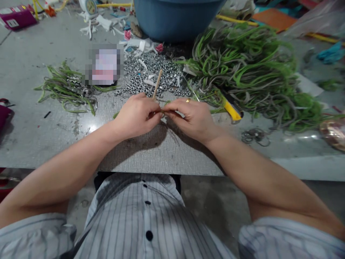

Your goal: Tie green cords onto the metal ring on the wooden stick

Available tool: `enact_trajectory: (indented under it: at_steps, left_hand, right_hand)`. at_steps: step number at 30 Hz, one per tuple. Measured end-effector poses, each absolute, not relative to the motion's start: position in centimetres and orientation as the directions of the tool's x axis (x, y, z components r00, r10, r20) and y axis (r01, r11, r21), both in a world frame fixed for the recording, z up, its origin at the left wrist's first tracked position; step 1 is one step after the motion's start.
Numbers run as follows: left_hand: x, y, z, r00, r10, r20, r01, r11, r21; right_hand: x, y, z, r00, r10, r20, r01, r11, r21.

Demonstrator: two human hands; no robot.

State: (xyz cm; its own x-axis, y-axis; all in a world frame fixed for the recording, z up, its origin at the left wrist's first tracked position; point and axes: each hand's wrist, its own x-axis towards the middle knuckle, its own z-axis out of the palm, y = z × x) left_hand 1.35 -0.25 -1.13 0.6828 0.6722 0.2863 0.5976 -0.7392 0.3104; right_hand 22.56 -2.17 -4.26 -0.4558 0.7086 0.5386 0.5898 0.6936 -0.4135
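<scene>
My left hand [137, 113] and my right hand [192, 117] meet over the near part of the table, thumbs and fingertips pinched together. Between them is a thin green cord [167, 103], mostly covered by the fingers. A thin wooden stick [157, 84] slants up just behind my left hand; whether that hand touches it I cannot tell. Beyond both hands spreads a heap of small metal rings [148, 66]. To the right of my right hand lies a yellow box cutter [231, 108], partly against a big pile of green and grey cords [242, 68].
A smaller bundle of green cords with metal pieces [72, 88] lies at the left, beside a phone [105, 66] with a blurred screen. A blue tub [179, 18] stands at the back. White scraps [104, 23] lie behind the phone. A copper-coloured spool [334, 133] sits far right.
</scene>
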Motion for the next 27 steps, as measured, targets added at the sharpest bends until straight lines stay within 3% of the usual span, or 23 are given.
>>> enact_trajectory:
  at_steps: [3, 6, 12, 17, 20, 24, 27]
  left_hand:
    - [0.9, 0.0, -0.4, 0.689, 0.652, 0.318, 0.639, -0.753, 0.160]
    - [0.3, 0.3, -0.1, 0.690, 0.681, 0.246, 0.683, -0.725, 0.091]
    - [0.0, -0.1, 0.1, 0.734, 0.679, 0.012, 0.672, -0.729, 0.126]
    - [1.1, -1.5, 2.0, 0.701, 0.657, -0.278, 0.703, -0.703, 0.110]
    - [1.3, -1.6, 2.1, 0.672, 0.713, -0.202, 0.737, -0.671, 0.084]
    - [1.1, -1.0, 1.0, 0.610, 0.784, 0.114, 0.757, -0.620, 0.208]
    - [1.3, -0.6, 0.0, 0.592, 0.798, 0.118, 0.749, -0.598, 0.287]
  right_hand:
    - [22.6, -2.2, -4.0, -0.441, 0.745, 0.500, 0.604, 0.659, -0.449]
    - [22.7, -2.1, -3.8, -0.426, 0.773, 0.469, 0.602, 0.630, -0.491]
    - [22.7, -1.9, -3.9, -0.431, 0.787, 0.441, 0.593, 0.615, -0.519]
    - [22.8, -1.7, -3.8, -0.455, 0.791, 0.410, 0.578, 0.612, -0.540]
    - [22.8, -1.7, -3.8, -0.472, 0.774, 0.423, 0.560, 0.633, -0.534]
    - [22.6, -2.0, -3.9, -0.459, 0.756, 0.467, 0.571, 0.653, -0.497]
    - [22.4, -2.2, -3.9, -0.451, 0.744, 0.494, 0.555, 0.667, -0.498]
